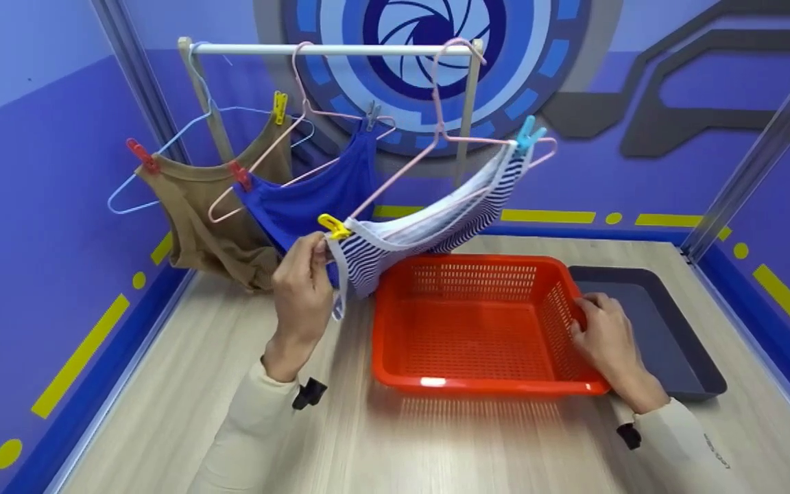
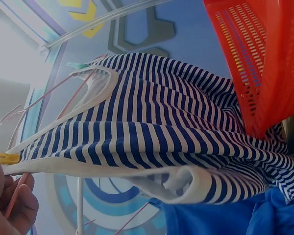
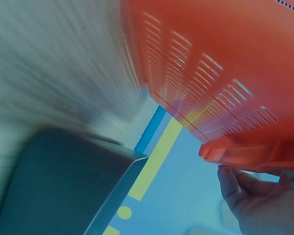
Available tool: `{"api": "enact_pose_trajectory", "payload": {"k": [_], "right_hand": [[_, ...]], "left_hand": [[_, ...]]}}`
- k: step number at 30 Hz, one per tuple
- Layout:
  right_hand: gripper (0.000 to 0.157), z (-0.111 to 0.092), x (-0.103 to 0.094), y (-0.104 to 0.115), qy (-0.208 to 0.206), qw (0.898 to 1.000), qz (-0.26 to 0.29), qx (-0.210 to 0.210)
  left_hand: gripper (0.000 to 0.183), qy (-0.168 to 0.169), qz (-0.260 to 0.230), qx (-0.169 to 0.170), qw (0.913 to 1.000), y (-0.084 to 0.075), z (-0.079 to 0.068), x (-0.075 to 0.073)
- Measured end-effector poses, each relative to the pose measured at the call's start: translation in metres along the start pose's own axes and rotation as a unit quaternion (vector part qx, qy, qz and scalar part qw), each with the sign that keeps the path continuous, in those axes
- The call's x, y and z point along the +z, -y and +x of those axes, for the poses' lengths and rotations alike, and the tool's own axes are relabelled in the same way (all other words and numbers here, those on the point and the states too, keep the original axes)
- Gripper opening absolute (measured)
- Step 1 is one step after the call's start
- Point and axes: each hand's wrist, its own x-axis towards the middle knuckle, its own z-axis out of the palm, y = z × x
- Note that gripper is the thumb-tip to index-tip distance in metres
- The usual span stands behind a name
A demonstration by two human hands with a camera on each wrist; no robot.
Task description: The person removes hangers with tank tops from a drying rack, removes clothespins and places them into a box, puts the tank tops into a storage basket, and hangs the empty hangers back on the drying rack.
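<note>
A navy-and-white striped tank top (image 1: pixel 429 237) hangs slanted from a pink hanger (image 1: pixel 395 180), with a yellow clothespin (image 1: pixel 335 226) at its lower left end and a light-blue clothespin (image 1: pixel 529 136) at the right. My left hand (image 1: pixel 302 295) pinches that lower end of the hanger beside the yellow clothespin; in the left wrist view the pink wire passes between my fingers (image 2: pixel 25 196). With my right hand (image 1: pixel 604 339) I grip the right rim of a red perforated basket (image 1: pixel 395 381). The basket's inside is bare. The tank top's lower part is behind the basket's left back corner.
A white rail (image 1: pixel 340 49) on wooden posts also carries a blue garment (image 1: pixel 326 192) on a pink hanger and a brown garment (image 1: pixel 220 219) on a light-blue hanger, both clipped. To the basket's right lies a dark grey tray (image 1: pixel 669 343). Blue-purple walls enclose the wooden tabletop (image 1: pixel 182 384).
</note>
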Motion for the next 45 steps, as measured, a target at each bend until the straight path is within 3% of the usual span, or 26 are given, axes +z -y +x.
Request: {"api": "enact_pose_trajectory", "payload": {"k": [15, 22, 34, 45], "right_hand": [[0.030, -0.001, 0.002, -0.002, -0.023, 1.000, 0.001, -0.008], [0.030, -0.001, 0.002, -0.001, -0.021, 1.000, 0.001, -0.005], [0.032, -0.001, 0.000, 0.000, -0.003, 1.000, 0.002, 0.015], [0.032, -0.002, -0.001, 0.000, -0.003, 1.000, -0.001, 0.013]], "left_hand": [[0.014, 0.088, -0.044, -0.019, 0.9950, 0.011, -0.026, 0.037], [0.013, 0.110, -0.054, -0.028, 0.9921, 0.020, -0.042, 0.050], [0.014, 0.156, -0.068, -0.040, 0.9846, 0.040, -0.069, 0.067], [0.014, 0.194, -0.067, -0.043, 0.9778, 0.048, -0.087, 0.075]]}}
